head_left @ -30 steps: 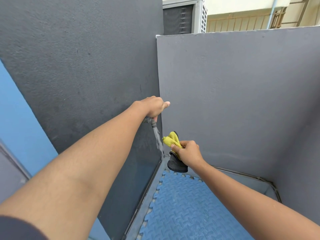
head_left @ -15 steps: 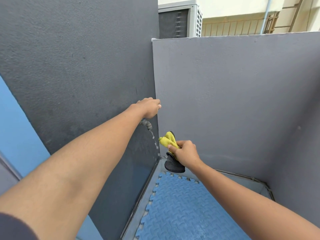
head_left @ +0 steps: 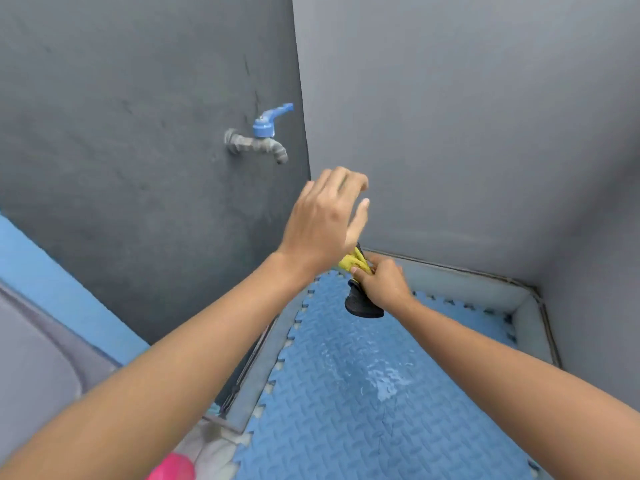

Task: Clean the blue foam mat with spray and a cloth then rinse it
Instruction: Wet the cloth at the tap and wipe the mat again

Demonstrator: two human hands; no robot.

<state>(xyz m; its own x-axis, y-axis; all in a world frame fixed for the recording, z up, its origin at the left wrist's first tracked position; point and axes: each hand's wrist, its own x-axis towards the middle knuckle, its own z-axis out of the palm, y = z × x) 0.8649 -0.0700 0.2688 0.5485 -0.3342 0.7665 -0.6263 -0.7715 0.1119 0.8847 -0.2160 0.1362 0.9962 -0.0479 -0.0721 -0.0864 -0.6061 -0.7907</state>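
The blue foam mat lies flat on the floor in the corner, with a wet shiny patch near its middle. My right hand hovers over its far edge, shut on a yellow cloth and a black rounded object that hangs below the fist. My left hand is open in the air just above the right hand, fingers spread, below the wall tap. The tap has a blue lever handle and no water runs from it.
Dark grey walls close the corner on the left and far sides. A grey raised kerb frames the mat. A pink object and white fabric sit at the bottom edge, left of the mat.
My left hand has let go of the tap handle and dropped toward the right hand. The water stream has stopped. The view has tilted down, showing more of the mat.
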